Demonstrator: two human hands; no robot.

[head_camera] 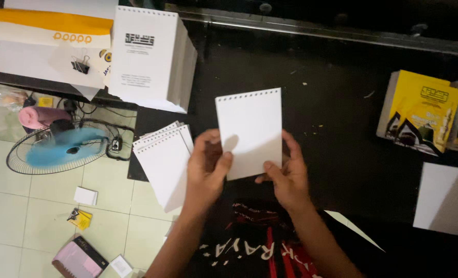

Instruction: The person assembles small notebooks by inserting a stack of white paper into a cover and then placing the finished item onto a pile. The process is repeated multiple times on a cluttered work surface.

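Note:
Both my hands hold up a small stack of white punched sheets [249,128] with a row of holes along the top edge, above a black table [337,118]. My left hand [206,167] grips the stack's lower left corner, thumb on the front. The lower right edge is pinched by my right hand [286,175]. A second pile of punched white sheets [164,159] lies fanned at the table's left edge, just left of my left hand.
A tall stack of white pads [151,56] stands at the back left, by white-and-orange paper with a binder clip [80,65]. Yellow-covered booklets [422,110] and a white sheet stack [442,198] sit on the right. A blue fan [59,149] spins on the tiled floor.

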